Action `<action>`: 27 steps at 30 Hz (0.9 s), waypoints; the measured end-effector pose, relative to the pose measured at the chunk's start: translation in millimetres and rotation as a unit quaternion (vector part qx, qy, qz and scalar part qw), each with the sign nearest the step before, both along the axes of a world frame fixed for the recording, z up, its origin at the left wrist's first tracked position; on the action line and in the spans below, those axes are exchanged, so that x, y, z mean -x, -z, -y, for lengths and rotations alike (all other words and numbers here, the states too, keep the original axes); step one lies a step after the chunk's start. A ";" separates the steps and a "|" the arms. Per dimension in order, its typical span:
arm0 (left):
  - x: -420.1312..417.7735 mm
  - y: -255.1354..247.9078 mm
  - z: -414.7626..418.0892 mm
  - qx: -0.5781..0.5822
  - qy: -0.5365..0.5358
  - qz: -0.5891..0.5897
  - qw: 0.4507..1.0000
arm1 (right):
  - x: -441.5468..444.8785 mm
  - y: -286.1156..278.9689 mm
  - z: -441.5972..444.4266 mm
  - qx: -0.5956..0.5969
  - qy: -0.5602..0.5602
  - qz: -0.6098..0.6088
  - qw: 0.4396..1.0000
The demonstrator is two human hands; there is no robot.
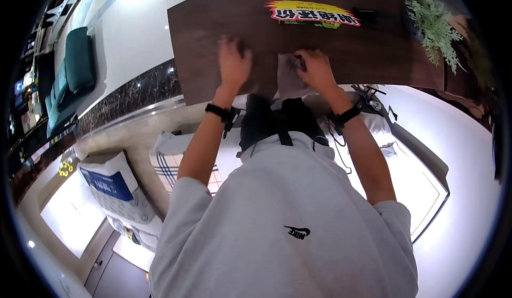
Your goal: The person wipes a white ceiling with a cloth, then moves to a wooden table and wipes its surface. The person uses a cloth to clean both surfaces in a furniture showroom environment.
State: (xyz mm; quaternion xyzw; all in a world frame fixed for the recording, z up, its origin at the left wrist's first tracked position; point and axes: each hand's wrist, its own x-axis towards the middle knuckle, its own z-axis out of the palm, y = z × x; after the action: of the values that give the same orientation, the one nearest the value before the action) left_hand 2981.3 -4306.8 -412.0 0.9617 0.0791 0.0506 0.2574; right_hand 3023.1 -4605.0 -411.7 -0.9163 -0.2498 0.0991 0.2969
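Before me is a dark brown wood table (200, 30). My right hand (318, 70) is on a thin greyish cloth (287, 76) near the table's front edge, with thumb and fingers closed on its upper right part. The hand covers much of the cloth's right side. To the left, my left hand (235, 66) is over the bare wood, apart from the cloth. It is blurred, with its thumb and fingers apart and nothing seen in it. Each wrist has a black strap with a small device.
A red and yellow starburst sign (312, 12) with writing lies farther back on the table, beside a small dark object (365, 15). A leafy green plant (434, 30) stands at the right end. Beyond the left side is a teal upholstered seat (78, 60).
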 end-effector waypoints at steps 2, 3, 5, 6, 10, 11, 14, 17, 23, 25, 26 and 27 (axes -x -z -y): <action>11.8 -48.6 27.4 0.171 0.148 -0.063 0.972 | 7.2 -6.5 -7.4 -0.036 -0.022 -0.011 0.999; 13.9 -49.0 31.9 0.153 0.228 -0.046 0.960 | 11.0 -13.4 -14.9 -0.055 -0.038 -0.016 0.998; 19.4 -41.9 32.2 0.122 0.299 -0.026 0.946 | 23.3 -41.3 -42.1 -0.082 -0.051 -0.054 0.994; 21.6 -37.6 32.6 0.111 0.295 -0.021 0.949 | 26.8 -57.6 -51.9 -0.095 -0.056 -0.068 0.992; 21.0 -58.6 12.5 0.119 0.332 -0.155 0.923 | 48.9 -108.4 -63.9 -0.094 -0.031 -0.026 0.995; 21.3 -67.7 7.5 0.122 0.357 -0.130 0.917 | 53.5 -102.3 -56.2 -0.077 -0.036 -0.013 0.996; 30.8 -100.3 -8.6 0.090 0.422 -0.113 0.895 | 80.4 -90.1 -42.2 -0.045 -0.042 -0.023 0.998; 29.6 -135.0 -17.9 0.138 0.420 -0.131 0.887 | 90.0 -85.7 -29.5 -0.056 -0.021 -0.065 0.996; 22.9 -170.7 -29.1 0.121 0.426 -0.102 0.891 | 86.7 -135.5 -29.3 -0.141 0.050 -0.124 0.981; 16.3 -186.9 -20.6 0.134 0.404 -0.043 0.904 | 76.7 -161.9 -17.3 -0.126 0.080 -0.045 0.988; 12.3 -192.6 -10.7 0.145 0.391 -0.012 0.909 | 71.8 -185.9 -14.8 -0.115 0.071 0.003 0.991; 11.6 -198.8 2.0 0.155 0.371 0.006 0.916 | 66.5 -211.2 -14.8 -0.104 0.063 0.050 0.991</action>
State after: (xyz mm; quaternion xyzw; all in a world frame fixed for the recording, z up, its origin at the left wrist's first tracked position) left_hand 2969.7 -4308.8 -213.2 0.8698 -0.2781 -0.0555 0.4037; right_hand 2956.6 -4590.2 -200.5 -0.8981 -0.2148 0.0075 0.3837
